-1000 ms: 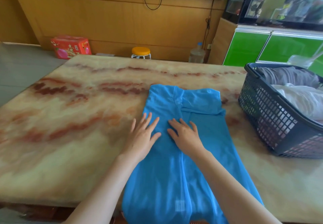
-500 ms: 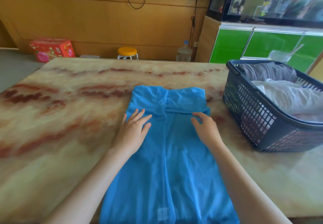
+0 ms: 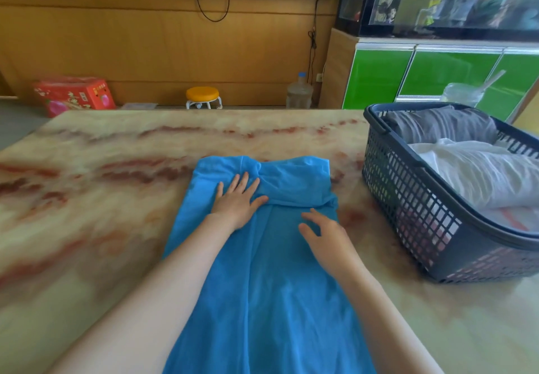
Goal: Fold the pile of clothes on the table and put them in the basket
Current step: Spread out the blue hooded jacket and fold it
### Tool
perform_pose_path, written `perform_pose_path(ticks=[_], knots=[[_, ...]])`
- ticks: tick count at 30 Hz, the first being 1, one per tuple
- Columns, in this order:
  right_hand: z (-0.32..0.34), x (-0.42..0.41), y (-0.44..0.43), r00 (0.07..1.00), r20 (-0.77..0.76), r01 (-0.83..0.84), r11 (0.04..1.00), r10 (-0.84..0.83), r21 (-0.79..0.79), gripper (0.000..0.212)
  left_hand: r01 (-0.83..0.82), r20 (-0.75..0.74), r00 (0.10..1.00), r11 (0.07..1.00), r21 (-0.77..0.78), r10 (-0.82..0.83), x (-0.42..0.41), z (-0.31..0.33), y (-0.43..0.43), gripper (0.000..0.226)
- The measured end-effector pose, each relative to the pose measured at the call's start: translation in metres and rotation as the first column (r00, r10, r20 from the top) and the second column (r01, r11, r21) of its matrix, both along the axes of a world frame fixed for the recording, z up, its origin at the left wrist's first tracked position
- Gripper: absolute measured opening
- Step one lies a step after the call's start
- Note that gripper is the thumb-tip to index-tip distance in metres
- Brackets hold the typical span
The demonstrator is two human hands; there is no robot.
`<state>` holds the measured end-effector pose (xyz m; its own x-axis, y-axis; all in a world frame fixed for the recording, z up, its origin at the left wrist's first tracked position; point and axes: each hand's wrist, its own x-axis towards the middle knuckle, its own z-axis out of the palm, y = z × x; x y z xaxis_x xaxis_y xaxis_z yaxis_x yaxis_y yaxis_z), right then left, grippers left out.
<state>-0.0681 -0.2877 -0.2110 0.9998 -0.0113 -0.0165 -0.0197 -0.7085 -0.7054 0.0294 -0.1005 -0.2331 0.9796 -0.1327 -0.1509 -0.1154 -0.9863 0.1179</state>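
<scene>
The blue garment (image 3: 262, 286) runs off the bottom edge; the basket (image 3: 408, 198) is cut off at right; the right hand (image 3: 329, 239) is blurred.

Wide bare stretch of desk (image 3: 96, 204) left of the blue garment (image 3: 262, 292), open to the far edge. Bare strip beyond the garment's far end as well. To the right, only a narrow lane of desk between garment and basket (image 3: 408, 198). Tall basket wall near the right grip (image 3: 326, 233), barring a low sweep rightward. Basket mouth open from above, partly filled by grey cloth (image 3: 437, 126) and white cloth (image 3: 481, 175) heaped above the near rim.
</scene>
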Motion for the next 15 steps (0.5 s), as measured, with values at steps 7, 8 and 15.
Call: perform_pose_path(ticks=[7, 8, 15], knots=[[0.008, -0.004, -0.025, 0.974, 0.101, 0.202, 0.979, -0.201, 0.003, 0.034, -0.04, 0.255, 0.961, 0.964, -0.263, 0.11, 0.024, 0.031, -0.012, 0.042], [0.01, -0.006, -0.03, 0.968, 0.036, 0.249, 0.968, -0.248, -0.023, 0.034, -0.03, 0.31, 0.943, 0.956, -0.292, 0.124, 0.025, 0.036, -0.016, 0.036], [0.025, -0.019, -0.047, 0.886, -0.345, 0.206, 0.93, -0.309, -0.303, 0.043, -0.032, 0.246, 0.962, 0.946, -0.323, 0.117, 0.018, 0.049, -0.1, 0.024]])
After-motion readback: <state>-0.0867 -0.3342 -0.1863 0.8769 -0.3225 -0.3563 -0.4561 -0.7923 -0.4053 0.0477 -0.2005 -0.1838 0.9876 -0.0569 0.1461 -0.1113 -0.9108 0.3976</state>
